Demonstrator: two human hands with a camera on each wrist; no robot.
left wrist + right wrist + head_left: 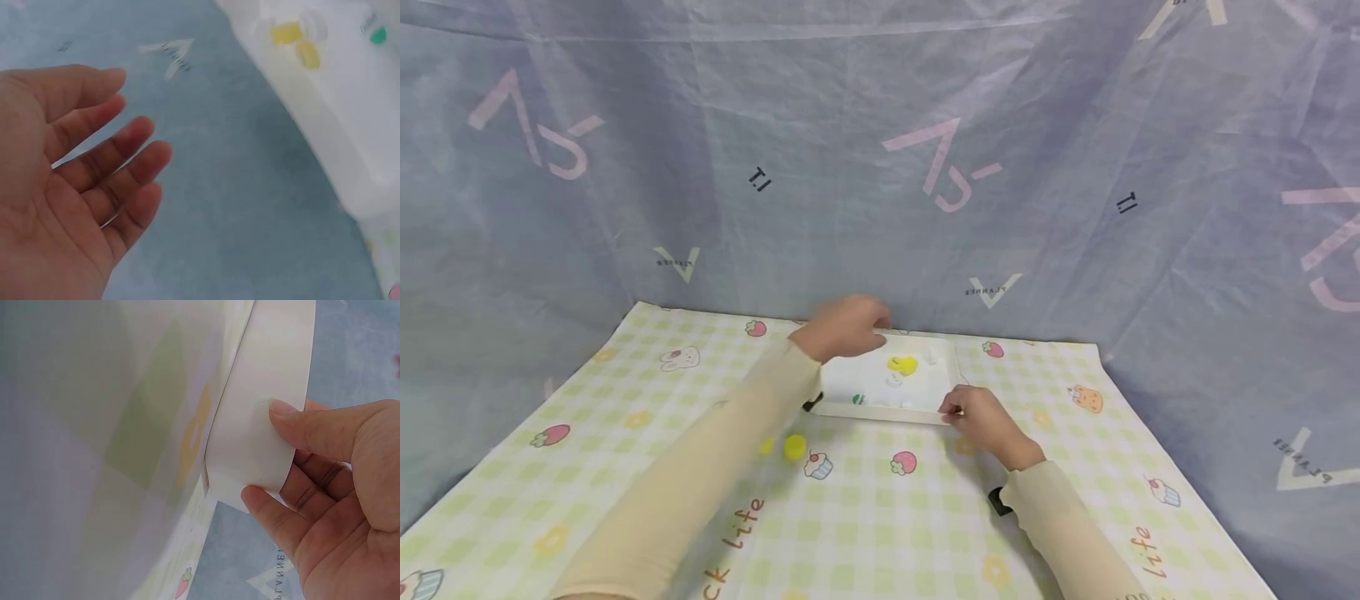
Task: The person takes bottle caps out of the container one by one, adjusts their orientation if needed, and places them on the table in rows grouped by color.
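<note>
Head view: on the checked surface, the white tray looks light, stiff and best held by its rim, though loose cap-like pieces inside may slide; yellow pieces lie nearer. Left wrist view: the left grip is wide, holding nothing. Right wrist view: the right grip pinches the tray's corner.
</note>
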